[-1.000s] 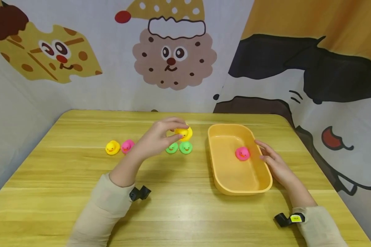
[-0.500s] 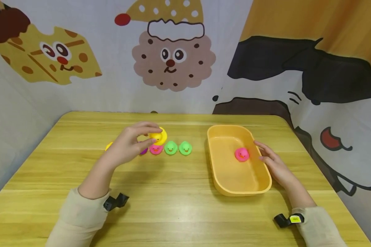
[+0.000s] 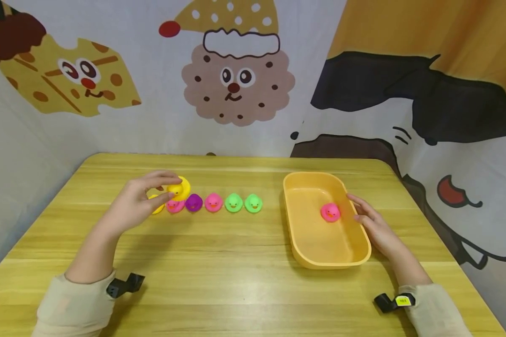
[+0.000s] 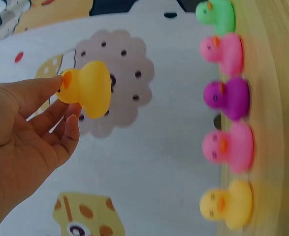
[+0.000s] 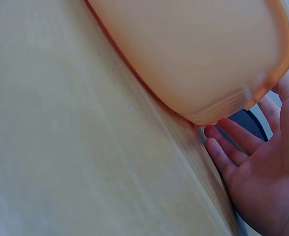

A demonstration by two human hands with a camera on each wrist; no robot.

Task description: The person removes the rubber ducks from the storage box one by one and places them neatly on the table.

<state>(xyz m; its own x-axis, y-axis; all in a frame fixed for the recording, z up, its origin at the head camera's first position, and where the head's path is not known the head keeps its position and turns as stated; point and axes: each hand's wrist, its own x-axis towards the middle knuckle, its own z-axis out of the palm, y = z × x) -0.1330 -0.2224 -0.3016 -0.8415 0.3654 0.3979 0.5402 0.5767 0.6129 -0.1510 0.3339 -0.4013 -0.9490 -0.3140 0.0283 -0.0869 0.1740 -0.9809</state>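
My left hand (image 3: pixel 130 203) pinches a yellow rubber duck (image 3: pixel 183 188) by its head, between thumb and fingers. The duck is up in the air near the left end of a row of ducks; in the left wrist view it is tilted. The row has a partly covered yellow duck (image 3: pixel 157 206), a pink duck (image 3: pixel 175 206), a purple duck (image 3: pixel 194 203), another pink duck (image 3: pixel 213 202) and two green ducks (image 3: pixel 234 202). My right hand (image 3: pixel 377 228) holds the right rim of a yellow-orange plastic tub (image 3: pixel 295 224), thumb at the rim. Inside lies one pink duck (image 3: pixel 331 212).
The wooden table (image 3: pixel 236 281) carries the row and the tub. A cartoon-printed curtain (image 3: pixel 152 131) hangs behind its back edge. Small black wrist cameras (image 3: pixel 125 285) sit on both sleeves.
My left hand has carried the yellow duck leftward above the row, from over the green ducks to near its left end. The right hand and tub have stayed in place.
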